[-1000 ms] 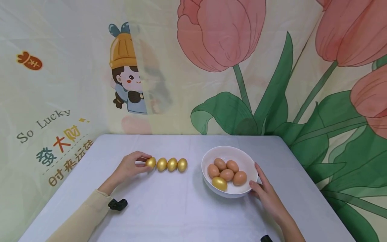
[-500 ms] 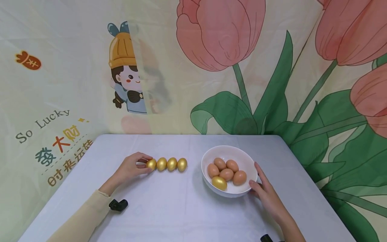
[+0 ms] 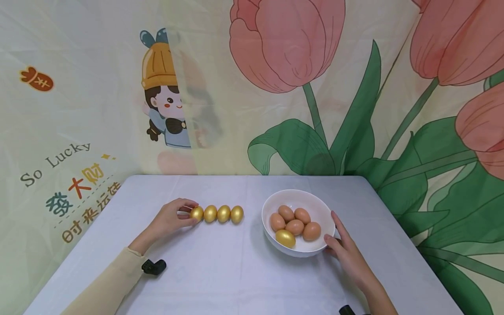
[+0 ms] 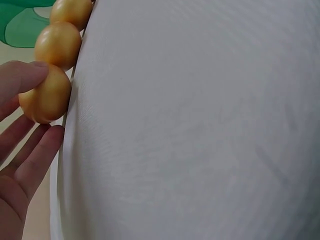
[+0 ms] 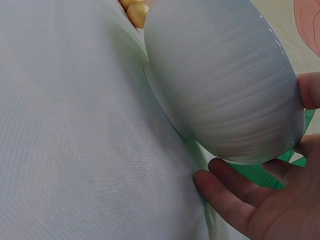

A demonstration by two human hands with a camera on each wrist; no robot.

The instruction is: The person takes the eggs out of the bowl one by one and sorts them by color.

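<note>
My left hand (image 3: 171, 217) pinches the leftmost golden egg (image 3: 197, 214) between thumb and fingers, at the end of a row on the table. Three more golden eggs (image 3: 224, 214) stand in line to its right. In the left wrist view the thumb lies across the held egg (image 4: 56, 97), with fingertips below it. The white bowl (image 3: 293, 197) holds several brown eggs (image 3: 295, 227) and one golden egg (image 3: 285, 238). My right hand (image 3: 346, 249) holds the bowl by its right side; in the right wrist view, thumb and fingers meet the bowl's outer wall (image 5: 220, 85).
A white cloth covers the table (image 3: 220, 271). Behind it hangs a backdrop (image 3: 220, 100) printed with tulips and a cartoon figure. Black wrist devices show beside the left sleeve (image 3: 108, 280) and at the bottom edge near the right forearm.
The left hand and its egg have shifted slightly toward the row, and the gap to the neighbouring egg has closed. The right hand and the bowl stay in place.
</note>
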